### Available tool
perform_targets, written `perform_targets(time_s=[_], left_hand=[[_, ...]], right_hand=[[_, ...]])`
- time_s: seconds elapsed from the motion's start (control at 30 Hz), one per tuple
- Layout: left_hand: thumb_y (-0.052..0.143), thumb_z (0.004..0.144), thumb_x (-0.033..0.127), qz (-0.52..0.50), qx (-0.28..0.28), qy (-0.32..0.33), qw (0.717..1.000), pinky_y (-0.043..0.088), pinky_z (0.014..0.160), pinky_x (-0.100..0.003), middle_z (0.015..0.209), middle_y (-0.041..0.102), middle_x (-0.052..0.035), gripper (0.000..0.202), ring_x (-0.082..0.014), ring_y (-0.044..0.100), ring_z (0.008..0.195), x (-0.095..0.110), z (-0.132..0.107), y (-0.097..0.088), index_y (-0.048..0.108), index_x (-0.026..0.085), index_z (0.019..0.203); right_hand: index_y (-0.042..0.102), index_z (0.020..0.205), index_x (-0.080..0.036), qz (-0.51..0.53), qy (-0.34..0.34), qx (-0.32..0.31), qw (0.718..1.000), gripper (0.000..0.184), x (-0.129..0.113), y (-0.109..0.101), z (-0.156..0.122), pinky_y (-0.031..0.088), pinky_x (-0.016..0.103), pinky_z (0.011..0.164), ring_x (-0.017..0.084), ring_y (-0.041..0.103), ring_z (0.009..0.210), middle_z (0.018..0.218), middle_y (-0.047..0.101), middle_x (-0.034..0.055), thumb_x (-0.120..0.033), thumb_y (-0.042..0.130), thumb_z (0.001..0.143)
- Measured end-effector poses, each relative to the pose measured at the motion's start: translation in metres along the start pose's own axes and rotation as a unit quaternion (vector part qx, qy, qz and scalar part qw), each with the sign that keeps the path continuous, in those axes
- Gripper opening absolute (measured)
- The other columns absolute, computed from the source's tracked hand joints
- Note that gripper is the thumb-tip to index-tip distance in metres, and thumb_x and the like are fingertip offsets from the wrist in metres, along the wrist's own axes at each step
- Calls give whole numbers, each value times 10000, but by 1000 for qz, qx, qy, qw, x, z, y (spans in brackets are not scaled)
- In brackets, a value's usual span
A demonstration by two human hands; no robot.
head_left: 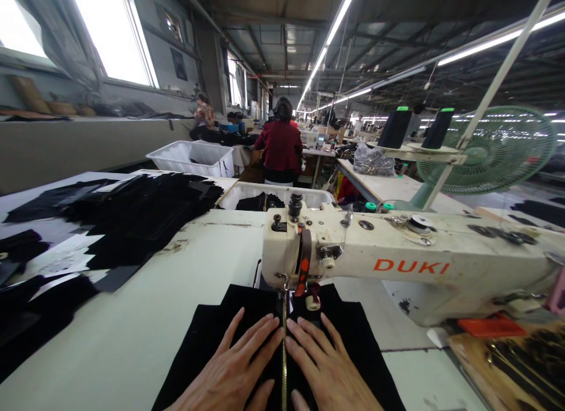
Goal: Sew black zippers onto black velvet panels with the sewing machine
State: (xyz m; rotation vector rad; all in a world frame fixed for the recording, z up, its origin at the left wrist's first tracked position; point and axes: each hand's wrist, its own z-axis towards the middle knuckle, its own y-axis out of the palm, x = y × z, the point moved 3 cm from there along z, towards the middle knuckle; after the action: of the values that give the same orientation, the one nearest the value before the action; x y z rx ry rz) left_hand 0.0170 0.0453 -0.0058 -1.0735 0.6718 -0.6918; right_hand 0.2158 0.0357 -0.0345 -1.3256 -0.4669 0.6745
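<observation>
A black fabric piece [207,322] lies flat on the sewing table, its far edge under the head of the white sewing machine [353,246]. Down its middle runs a gold-toothed zipper [285,364], leading straight to the presser foot area. My left hand [238,364] rests flat on the cloth just left of the zipper, fingers spread. To the zipper's right, my right hand [324,364] presses the fabric in the same way, fingers apart. The needle itself is too small to make out.
Stacked black fabric pieces [145,216] cover the table's left side. Behind stand white plastic bins [194,155]. At right are thread cones [395,128], a green fan [485,152] and a tray of zippers [525,364]. A person in a dark red top [280,143] sits ahead.
</observation>
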Motion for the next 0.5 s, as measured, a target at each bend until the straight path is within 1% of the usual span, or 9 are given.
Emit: perform_targets(time_s=[0.13,0.23,0.3,0.43,0.5], left_hand=[[578,865,204,-36,-13,-8,999,306,1140,-515,1480,484,-61,621,-243,472,1354,0,0,-3,442,214,1471],[575,868,194,-57,-9,-10,998,304,1144,-521,1482,484,-64,642,-250,472,1353,-1,0,-2,412,220,1489],[574,873,195,-65,-2,-9,998,306,1144,-526,1476,493,-69,634,-258,480,1347,-2,2,1,417,220,1487],[584,894,227,-70,-1,-21,997,351,1108,-561,1447,527,-92,569,-285,495,1332,-8,8,9,469,214,1450],[575,913,227,-81,-6,-32,996,349,1105,-567,1453,518,-102,564,-283,481,1343,-11,11,12,450,210,1464]], right_hand=[[443,1441,-179,3,-3,14,1000,739,-1,0,1,308,531,1158,271,431,1369,1513,422,50,-152,546,710],[453,1436,-177,12,-6,18,1000,715,0,-2,2,283,516,1174,268,430,1370,1507,430,53,-150,562,729],[427,1458,-181,23,-1,16,1000,730,2,-5,3,255,510,1186,255,409,1386,1518,411,47,-145,553,740],[340,1513,-198,39,17,18,999,757,7,-14,8,208,519,1193,217,353,1419,1553,349,24,-136,506,778],[324,1519,-209,39,23,27,999,754,9,-16,10,201,530,1191,207,344,1424,1558,342,16,-127,494,790]])
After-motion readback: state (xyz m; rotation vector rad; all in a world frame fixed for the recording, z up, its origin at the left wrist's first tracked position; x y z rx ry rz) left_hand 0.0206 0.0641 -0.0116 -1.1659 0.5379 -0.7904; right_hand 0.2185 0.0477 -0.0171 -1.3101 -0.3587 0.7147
